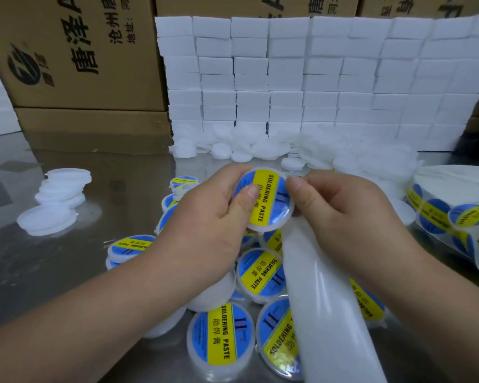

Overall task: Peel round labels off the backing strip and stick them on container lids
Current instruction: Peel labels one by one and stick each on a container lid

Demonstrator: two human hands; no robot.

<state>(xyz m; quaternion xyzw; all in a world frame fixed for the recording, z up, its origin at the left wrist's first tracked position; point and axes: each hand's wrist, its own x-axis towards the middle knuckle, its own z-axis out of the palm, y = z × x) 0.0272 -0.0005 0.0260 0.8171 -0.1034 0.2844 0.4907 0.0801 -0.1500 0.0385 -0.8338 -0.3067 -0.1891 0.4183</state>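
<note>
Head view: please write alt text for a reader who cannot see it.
The left hand and the right hand hold a white lid, thumbs pressing a blue and yellow label onto it. Labelled lids lie below on the metal table.

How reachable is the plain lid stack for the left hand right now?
Probably yes, once freed: the left hand grips a labelled lid, but only open tabletop separates it from the plain lid stack.

Landmark: stacked white blocks [315, 78], forming a wall across the back.
Table: shiny grey metal top [67, 272] in front of the blocks, with soft reflections.
Cartons: brown printed cardboard boxes [75, 51] just left of the blocks, more behind them.
</note>
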